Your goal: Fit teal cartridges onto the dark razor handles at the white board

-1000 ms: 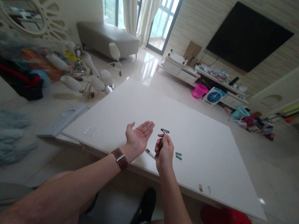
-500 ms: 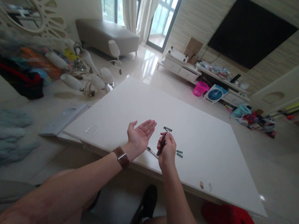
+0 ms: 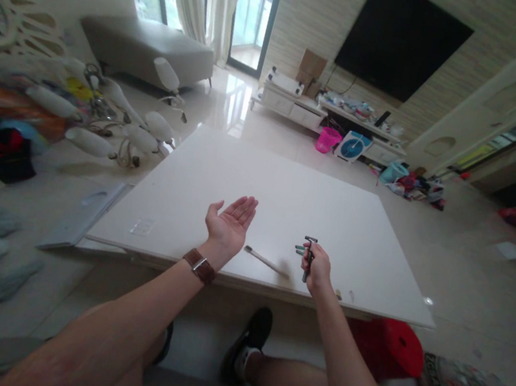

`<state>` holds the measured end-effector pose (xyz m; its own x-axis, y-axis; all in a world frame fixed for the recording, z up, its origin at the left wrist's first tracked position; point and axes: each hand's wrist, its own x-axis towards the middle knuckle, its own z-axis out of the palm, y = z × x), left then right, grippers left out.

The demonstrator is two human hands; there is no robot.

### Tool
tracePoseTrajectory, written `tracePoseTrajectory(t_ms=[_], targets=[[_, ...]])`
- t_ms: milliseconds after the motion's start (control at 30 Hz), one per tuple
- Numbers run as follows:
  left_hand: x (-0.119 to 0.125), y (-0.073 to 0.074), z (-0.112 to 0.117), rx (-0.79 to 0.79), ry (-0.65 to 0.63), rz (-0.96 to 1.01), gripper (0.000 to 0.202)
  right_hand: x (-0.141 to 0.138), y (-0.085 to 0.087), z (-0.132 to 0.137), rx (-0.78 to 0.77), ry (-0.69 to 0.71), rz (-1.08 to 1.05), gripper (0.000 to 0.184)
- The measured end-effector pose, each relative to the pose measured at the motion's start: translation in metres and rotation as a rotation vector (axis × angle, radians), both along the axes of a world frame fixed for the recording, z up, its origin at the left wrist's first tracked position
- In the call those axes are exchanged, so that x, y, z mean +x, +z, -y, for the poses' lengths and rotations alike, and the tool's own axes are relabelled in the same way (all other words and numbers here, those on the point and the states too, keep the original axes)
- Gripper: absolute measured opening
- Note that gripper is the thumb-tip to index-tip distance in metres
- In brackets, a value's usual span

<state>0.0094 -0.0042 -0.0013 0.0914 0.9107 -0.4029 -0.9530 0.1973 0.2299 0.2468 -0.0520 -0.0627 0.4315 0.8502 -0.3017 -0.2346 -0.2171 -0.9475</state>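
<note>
My left hand is held palm up over the near edge of the white board, fingers spread, holding nothing; a brown watch sits on its wrist. My right hand is closed round the dark handle of a razor, whose head points up. Just left of the razor lie two small green pieces on the board. A thin stick lies on the board between my hands.
A red stool stands under the board's near right corner. White lamp shades and coloured clutter lie on the floor at left. A grey couch, a TV unit and a pink basket stand beyond.
My right hand has carried the razor to the right, away from my left hand, uncovering the thin stick. The view has swung right. My left hand stays palm up.
</note>
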Motion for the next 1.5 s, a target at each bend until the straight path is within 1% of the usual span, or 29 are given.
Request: tracePoseTrajectory(t_ms=[100,233,400,567,700,967,1133,1233,1300,1400,1500], targets=[[-0.001,0.000,-0.002,-0.001,0.002,-0.005,0.044,0.025,-0.011,0.010,-0.102,-0.001,0.008,0.019],[-0.001,0.000,-0.003,-0.012,-0.001,-0.010,0.043,0.042,-0.027,0.016,-0.254,0.009,0.003,0.017],[-0.001,0.001,-0.003,-0.014,-0.002,-0.032,0.041,0.043,-0.043,0.015,-0.415,0.033,-0.022,0.018],[-0.003,0.003,-0.004,-0.012,0.006,-0.039,0.040,0.034,-0.050,0.013,-0.503,0.046,-0.029,0.022],[-0.004,0.004,-0.005,-0.012,0.005,-0.030,0.040,0.029,-0.052,0.012,-0.513,0.041,-0.012,0.025],[-0.003,0.005,-0.004,-0.014,0.001,-0.028,0.038,0.024,-0.055,0.010,-0.488,0.021,0.026,0.020],[-0.003,0.005,-0.004,-0.014,-0.006,-0.030,0.036,0.022,-0.058,0.009,-0.457,0.012,0.109,0.019],[-0.003,0.005,-0.004,-0.013,-0.002,-0.032,0.037,0.025,-0.059,0.008,-0.427,0.012,0.213,0.017],[-0.003,0.005,-0.003,-0.016,-0.005,-0.036,0.038,0.030,-0.061,0.007,-0.406,0.013,0.317,0.019],[-0.003,0.005,-0.002,-0.015,-0.009,-0.040,0.039,0.038,-0.063,0.006,-0.366,0.038,0.532,0.020],[-0.003,0.004,-0.003,-0.015,-0.005,-0.038,0.039,0.044,-0.063,0.007,-0.321,0.093,0.754,0.012]])
